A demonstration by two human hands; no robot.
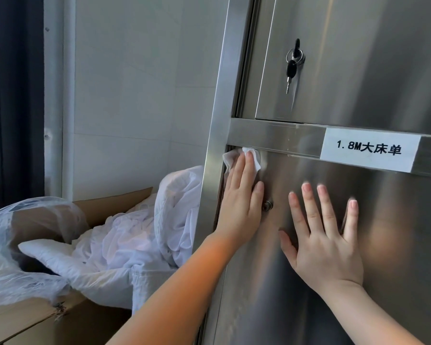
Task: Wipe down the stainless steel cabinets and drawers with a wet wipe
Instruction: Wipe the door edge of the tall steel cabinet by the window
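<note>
Wipe, white and crumpled (234, 159), sits under flat left hand (241, 205), poking out past fingertips at top left corner of shiny steel lower door (334, 245). Left fingers (248, 170) straight, close together, pressing wipe on steel. Right hand (326, 242) flat on door, fingers spread wide, holding nothing. Best way, I think: keep palm flat, push wipe into corner seam, go around small round lock (268, 205) just beside left fingers. White paper label (370, 149) above right fingertips reads "1.8M大床单". Black keys (292, 66) hang in upper door, no writing seen.
</note>
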